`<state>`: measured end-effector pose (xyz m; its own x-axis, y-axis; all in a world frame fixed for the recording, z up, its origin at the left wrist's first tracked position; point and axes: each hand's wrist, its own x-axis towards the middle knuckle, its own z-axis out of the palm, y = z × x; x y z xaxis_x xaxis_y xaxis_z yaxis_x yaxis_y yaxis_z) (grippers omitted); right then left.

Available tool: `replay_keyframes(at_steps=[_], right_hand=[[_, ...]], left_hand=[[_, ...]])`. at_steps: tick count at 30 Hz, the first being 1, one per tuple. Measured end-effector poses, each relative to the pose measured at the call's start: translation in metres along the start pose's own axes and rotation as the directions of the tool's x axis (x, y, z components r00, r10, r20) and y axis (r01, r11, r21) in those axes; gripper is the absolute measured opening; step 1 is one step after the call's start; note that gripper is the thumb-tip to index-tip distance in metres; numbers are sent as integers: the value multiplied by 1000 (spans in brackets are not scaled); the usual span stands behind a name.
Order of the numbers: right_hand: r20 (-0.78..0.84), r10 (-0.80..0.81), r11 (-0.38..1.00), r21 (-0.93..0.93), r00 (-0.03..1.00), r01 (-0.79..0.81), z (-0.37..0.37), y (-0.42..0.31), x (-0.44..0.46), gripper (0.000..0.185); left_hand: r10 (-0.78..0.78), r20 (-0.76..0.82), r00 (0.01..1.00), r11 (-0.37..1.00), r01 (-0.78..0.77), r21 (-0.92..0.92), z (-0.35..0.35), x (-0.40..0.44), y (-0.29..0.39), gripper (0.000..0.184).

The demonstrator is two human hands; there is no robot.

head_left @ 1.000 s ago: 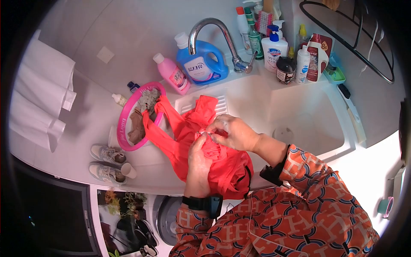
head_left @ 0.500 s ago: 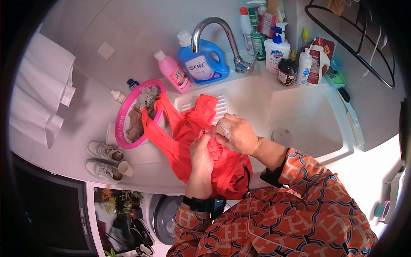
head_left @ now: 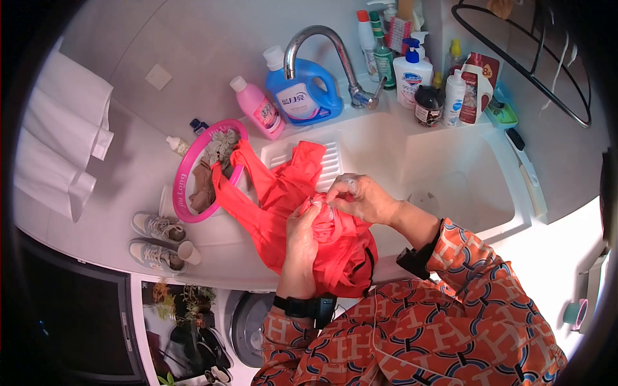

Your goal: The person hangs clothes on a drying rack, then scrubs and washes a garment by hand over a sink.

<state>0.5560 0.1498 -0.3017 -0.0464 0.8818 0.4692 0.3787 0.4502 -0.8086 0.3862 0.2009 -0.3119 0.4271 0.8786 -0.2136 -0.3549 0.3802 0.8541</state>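
A bright red garment with wet, bunched folds lies over the sink's ribbed washboard and front rim. My left hand is closed around a bunch of its cloth, the thumb on top near a small dark metal-looking piece. White suds show on the bunch. My right hand, with foam on its back, has its fingers bent in a pinch at the upper right of the same bunch. What lies under those fingertips is partly hidden.
A pink-rimmed basin with grey and brown cloth stands left. Behind are a pink bottle, a blue detergent jug, the faucet and a soap pump bottle. A brush lies right of the sink basin; sneakers sit left.
My right hand has drawn slightly to the right and opened up the view of the foamy bunch. My left hand keeps its hold on the red garment, almost unmoved.
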Motion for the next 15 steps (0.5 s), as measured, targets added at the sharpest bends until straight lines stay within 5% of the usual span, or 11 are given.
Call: replay_keyframes(at_steps=[2, 5, 15], right_hand=[[-6, 26, 1000, -2, 1000, -26, -1, -2, -2, 9], [-11, 307, 918, 269, 952, -293, -2, 6, -5, 6], [119, 416, 638, 668, 902, -382, -13, -2, -15, 13]], left_hand=[[-21, 29, 999, 1000, 22, -20, -2, -1, 1, 20], [-56, 62, 997, 997, 59, -45, -12, 0, 0, 22], [-21, 43, 999, 998, 24, -60, -13, -1, -3, 22]])
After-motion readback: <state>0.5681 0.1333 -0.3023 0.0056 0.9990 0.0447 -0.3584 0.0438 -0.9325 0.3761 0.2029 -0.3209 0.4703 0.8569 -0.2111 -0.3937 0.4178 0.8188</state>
